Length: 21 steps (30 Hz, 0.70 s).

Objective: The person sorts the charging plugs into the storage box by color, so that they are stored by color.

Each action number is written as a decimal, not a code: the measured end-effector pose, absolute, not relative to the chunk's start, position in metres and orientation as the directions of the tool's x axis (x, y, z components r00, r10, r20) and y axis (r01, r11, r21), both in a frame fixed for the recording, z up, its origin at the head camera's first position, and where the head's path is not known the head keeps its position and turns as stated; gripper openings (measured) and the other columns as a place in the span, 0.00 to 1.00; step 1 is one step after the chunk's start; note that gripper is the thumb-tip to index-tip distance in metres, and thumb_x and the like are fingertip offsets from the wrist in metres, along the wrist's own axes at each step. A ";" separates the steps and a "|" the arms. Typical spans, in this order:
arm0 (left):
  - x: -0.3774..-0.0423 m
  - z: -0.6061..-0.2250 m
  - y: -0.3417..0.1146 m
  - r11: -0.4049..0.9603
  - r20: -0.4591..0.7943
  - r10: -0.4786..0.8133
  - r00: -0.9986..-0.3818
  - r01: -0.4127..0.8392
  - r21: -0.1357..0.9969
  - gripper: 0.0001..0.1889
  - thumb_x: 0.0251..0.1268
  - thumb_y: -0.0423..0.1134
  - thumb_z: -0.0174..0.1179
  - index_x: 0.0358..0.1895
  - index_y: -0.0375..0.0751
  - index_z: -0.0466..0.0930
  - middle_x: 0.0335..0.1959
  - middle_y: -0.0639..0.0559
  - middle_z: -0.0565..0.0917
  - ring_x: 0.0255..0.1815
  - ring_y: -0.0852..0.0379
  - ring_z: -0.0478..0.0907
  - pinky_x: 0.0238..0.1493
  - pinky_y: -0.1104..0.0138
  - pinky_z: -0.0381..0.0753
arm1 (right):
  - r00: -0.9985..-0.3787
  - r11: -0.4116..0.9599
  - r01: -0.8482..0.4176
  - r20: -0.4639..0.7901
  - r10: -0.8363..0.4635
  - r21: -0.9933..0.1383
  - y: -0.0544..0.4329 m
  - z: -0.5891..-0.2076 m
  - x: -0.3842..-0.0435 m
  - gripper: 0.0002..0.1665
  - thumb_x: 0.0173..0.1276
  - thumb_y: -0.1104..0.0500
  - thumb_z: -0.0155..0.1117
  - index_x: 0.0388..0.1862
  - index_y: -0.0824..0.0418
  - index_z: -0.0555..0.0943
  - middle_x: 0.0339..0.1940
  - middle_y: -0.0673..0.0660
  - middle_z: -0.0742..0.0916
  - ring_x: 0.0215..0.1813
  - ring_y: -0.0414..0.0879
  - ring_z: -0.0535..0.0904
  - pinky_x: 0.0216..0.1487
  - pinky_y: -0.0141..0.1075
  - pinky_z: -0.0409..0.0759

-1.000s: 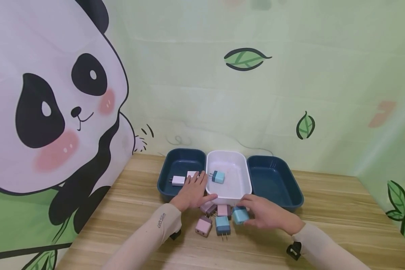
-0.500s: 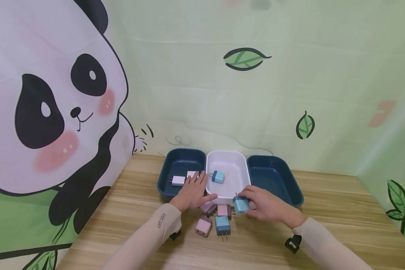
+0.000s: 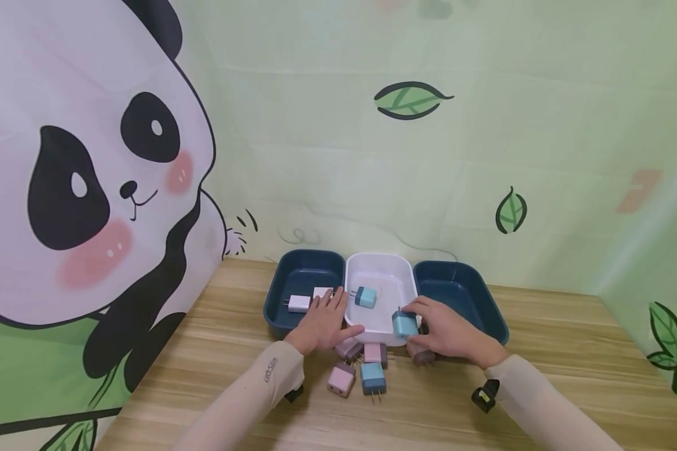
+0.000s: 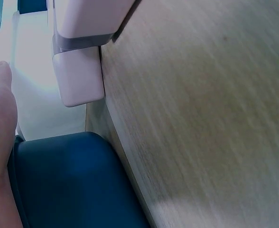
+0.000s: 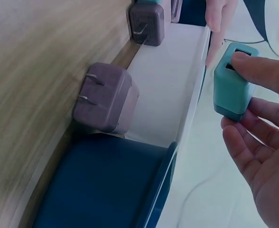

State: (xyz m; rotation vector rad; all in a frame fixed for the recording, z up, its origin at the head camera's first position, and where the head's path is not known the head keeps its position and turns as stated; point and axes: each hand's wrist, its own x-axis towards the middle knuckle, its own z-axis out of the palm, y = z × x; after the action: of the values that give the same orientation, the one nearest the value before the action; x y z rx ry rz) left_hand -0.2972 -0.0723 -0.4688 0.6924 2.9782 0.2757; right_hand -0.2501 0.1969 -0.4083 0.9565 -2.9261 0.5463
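Observation:
My right hand (image 3: 450, 331) pinches a light-blue charger plug (image 3: 405, 324) with a dark-blue end, close over the front rim of the white tray (image 3: 381, 335). In the right wrist view the thumb lies on the port face of that charger (image 5: 234, 83) and the fingertips are at its other end. My left hand (image 3: 323, 322) rests with spread fingers over the rims where the left navy tray (image 3: 276, 316) meets the white one. Another light-blue charger (image 3: 365, 297) lies in the white tray. White chargers (image 3: 299, 304) lie in the left navy tray, one partly covered by the fingers.
In front of the white tray lie several pink-and-mauve chargers (image 3: 341, 379) and a blue one (image 3: 373, 378) on the wooden table (image 3: 429, 419). A mauve charger (image 5: 104, 97) sits under my right hand. The right navy tray (image 3: 457, 300) stands alongside.
My right hand has lifted the light-blue charger from the pile up to the white tray's front rim, uncovering a mauve charger below. My left hand has stayed in place.

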 end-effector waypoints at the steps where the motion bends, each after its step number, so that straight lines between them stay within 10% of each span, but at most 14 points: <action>1: -0.297 -0.469 -0.072 0.883 -0.031 0.443 -0.896 0.430 0.190 0.49 0.63 0.71 0.41 0.75 0.37 0.43 0.76 0.42 0.44 0.75 0.43 0.40 0.70 0.48 0.42 | -0.815 0.754 -0.573 0.125 -0.566 -0.321 0.197 -0.409 -0.252 0.32 0.57 0.55 0.73 0.59 0.63 0.75 0.52 0.55 0.79 0.42 0.46 0.76 0.43 0.34 0.79; 21: -0.294 -0.465 -0.072 0.887 -0.036 0.441 -0.897 0.430 0.169 0.48 0.64 0.70 0.40 0.75 0.36 0.44 0.76 0.42 0.44 0.75 0.44 0.41 0.71 0.49 0.42 | -0.882 0.833 -0.461 0.053 -0.468 -0.306 0.191 -0.413 -0.284 0.31 0.60 0.54 0.70 0.60 0.63 0.74 0.52 0.56 0.79 0.47 0.46 0.74 0.52 0.43 0.77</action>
State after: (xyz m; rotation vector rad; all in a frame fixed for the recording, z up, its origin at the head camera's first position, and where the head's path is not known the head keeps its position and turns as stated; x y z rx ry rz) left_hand -0.2945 -0.0719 -0.4653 0.6884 2.9799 0.2408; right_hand -0.2843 0.1914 -0.4127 0.7683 -3.0306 0.4960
